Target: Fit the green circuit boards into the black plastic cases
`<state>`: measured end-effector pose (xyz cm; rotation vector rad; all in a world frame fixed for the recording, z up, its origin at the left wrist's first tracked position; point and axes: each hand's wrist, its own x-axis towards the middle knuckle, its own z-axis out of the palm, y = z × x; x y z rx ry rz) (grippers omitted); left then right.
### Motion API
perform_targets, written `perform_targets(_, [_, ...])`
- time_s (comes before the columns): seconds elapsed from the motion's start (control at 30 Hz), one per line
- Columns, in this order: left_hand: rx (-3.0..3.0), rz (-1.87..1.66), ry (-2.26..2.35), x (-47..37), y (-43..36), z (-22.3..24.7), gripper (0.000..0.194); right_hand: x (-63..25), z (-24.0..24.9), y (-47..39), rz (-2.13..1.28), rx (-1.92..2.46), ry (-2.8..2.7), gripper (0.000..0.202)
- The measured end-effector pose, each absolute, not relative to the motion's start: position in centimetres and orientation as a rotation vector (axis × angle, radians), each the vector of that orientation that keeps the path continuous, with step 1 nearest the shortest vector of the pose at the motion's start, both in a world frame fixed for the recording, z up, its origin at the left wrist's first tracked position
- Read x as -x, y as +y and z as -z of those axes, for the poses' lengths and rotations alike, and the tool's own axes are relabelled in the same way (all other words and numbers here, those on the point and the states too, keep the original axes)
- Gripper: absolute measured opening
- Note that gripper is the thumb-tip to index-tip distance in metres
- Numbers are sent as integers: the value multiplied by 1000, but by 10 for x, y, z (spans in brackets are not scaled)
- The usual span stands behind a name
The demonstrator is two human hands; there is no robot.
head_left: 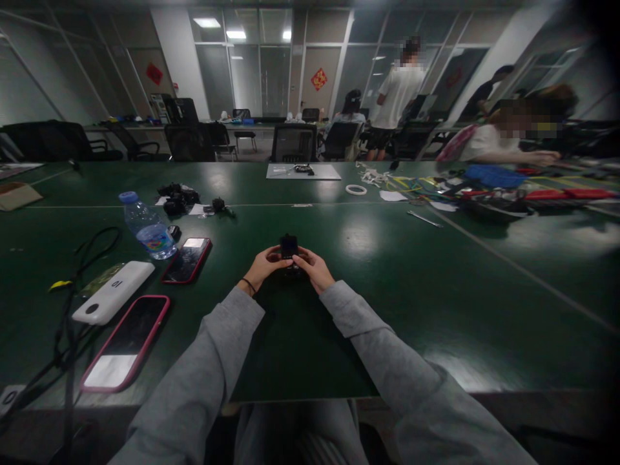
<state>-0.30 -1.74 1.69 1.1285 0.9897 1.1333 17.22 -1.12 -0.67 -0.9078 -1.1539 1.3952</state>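
Both my hands hold a small black device with a square dark screen (289,245), upright just over the green table in front of me. My left hand (264,268) grips its left side, with a dark band around the wrist. On the other side my right hand (314,268) is closed around it, the thumb at the lower edge below the screen. Part of the device is hidden behind my fingers, and I cannot tell what kind it is. More dark parts show beneath the screen, between my hands.
Left on the green table (411,310) are a water bottle (150,229), two phones (188,260), a white power bank (115,292) and black cables. Farther back lie black parts (177,197), a white tape ring (356,190) and a wrench (425,219). A person (498,139) sits at the right.
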Motion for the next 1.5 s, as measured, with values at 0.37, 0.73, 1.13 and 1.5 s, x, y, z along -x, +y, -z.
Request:
perform_targets(0.37, [-1112, -1116, 997, 4, -16, -14, 75, -173, 6, -12, -1422, 898, -1159, 67])
perform_targets(0.73, [-1099, -1122, 1009, 3, -16, -16, 71, -173, 5, -13, -1424, 904, -1154, 69])
perform_targets(1.13, [-1091, -1130, 1012, 2, -18, -20, 72, -174, 11, -10, -1414, 897, -1171, 67])
perform_targets(1.5, [-1120, -1141, 991, 3, -15, -15, 72, -172, 6, -13, -1404, 921, -1143, 68])
